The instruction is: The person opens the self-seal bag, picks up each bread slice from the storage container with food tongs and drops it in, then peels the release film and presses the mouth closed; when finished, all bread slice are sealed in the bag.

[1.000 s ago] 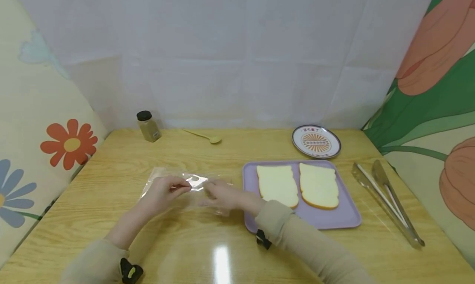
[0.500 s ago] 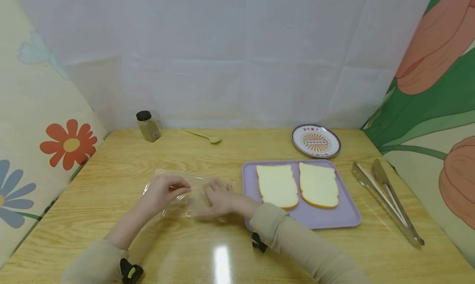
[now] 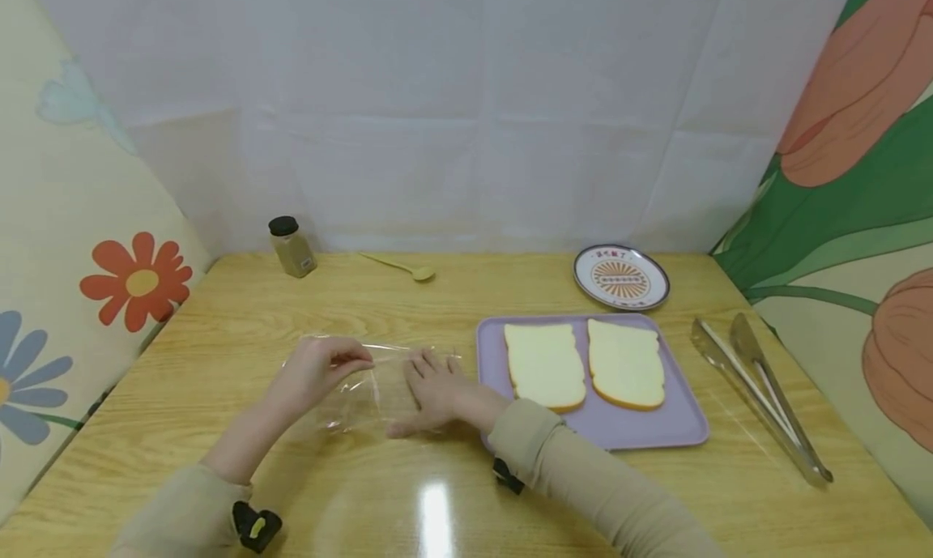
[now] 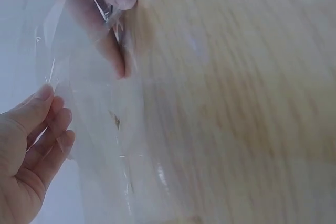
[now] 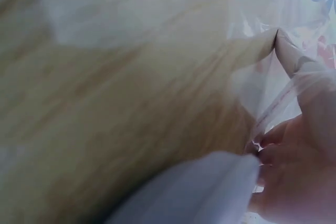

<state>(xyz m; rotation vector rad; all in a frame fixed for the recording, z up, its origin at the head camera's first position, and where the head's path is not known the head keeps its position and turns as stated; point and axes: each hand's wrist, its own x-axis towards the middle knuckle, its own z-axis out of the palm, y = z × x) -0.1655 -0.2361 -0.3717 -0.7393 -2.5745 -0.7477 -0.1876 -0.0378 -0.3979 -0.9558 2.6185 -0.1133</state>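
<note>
A clear plastic bag (image 3: 353, 404) lies crumpled and shiny on the wooden table, left of the purple tray. My left hand (image 3: 317, 376) pinches its film between thumb and fingers, held up a little in the left wrist view, where that hand (image 4: 34, 150) shows at the left edge. The right hand (image 3: 440, 392) is spread over the bag's right part, palm down with straight fingers. In the right wrist view, film with a pale edge line crosses the right hand (image 5: 299, 171) near the thumb; whether the fingers are inside the bag I cannot tell.
The purple tray (image 3: 612, 436) with two bread slices (image 3: 545, 364) sits close beside the right forearm. Metal tongs (image 3: 765, 404) lie at the far right. Behind are a plate (image 3: 621, 278), a yellow spoon (image 3: 408, 268) and a black-lidded jar (image 3: 293, 250).
My right hand has gone from blurred motion with fingers together to spread fingers over the bag. The film between the hands has shifted and reflects differently. The left hand keeps its pinch.
</note>
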